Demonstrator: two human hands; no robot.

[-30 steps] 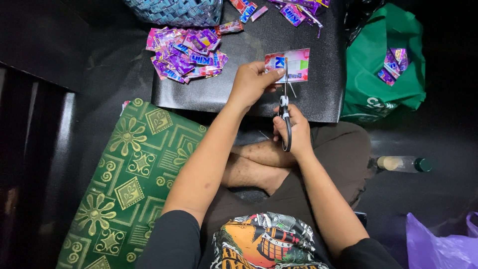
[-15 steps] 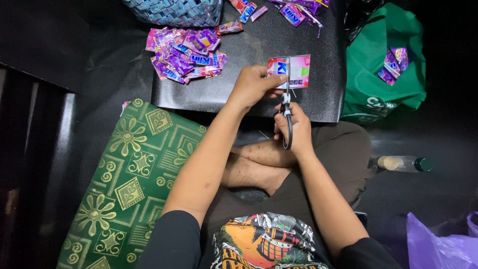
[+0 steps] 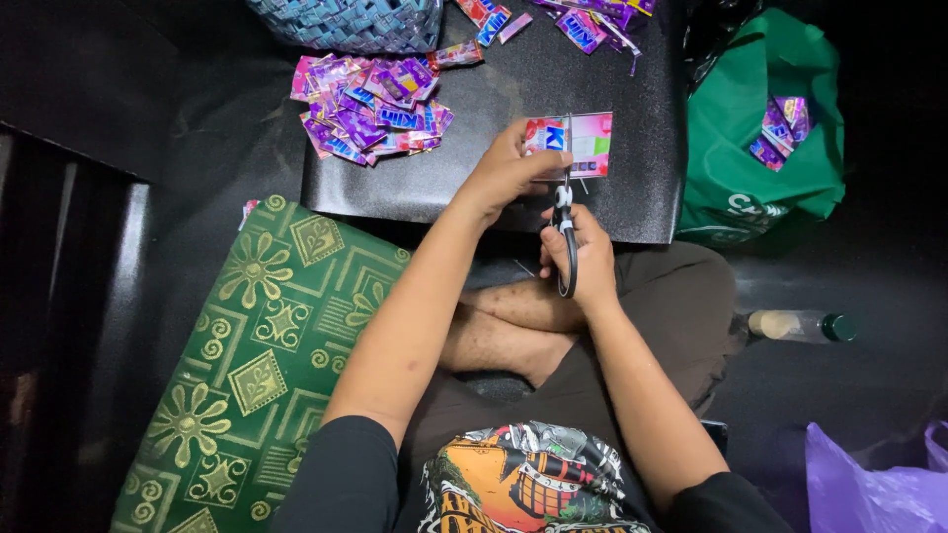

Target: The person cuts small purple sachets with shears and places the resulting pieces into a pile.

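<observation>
My left hand point(image 3: 506, 170) pinches the left side of a pink and purple sachet wrapper point(image 3: 590, 144) held above a black mat point(image 3: 513, 99). My right hand point(image 3: 583, 252) grips black-handled scissors point(image 3: 565, 232), whose blades run up through the middle of the wrapper. A heap of cut purple and pink wrapper pieces point(image 3: 365, 109) lies on the mat to the left of my hands. More wrapper pieces point(image 3: 583, 22) lie at the mat's far edge.
A blue woven basket point(image 3: 346, 22) stands at the top. A green bag point(image 3: 765, 148) holding wrappers sits right of the mat. A green patterned cushion point(image 3: 267, 365) lies left of my crossed legs. A small bottle point(image 3: 800, 326) and a purple plastic bag point(image 3: 869, 484) are at the right.
The wrapper has come slightly nearer and the scissor blades have advanced further up into it. Both hands stay in about the same place.
</observation>
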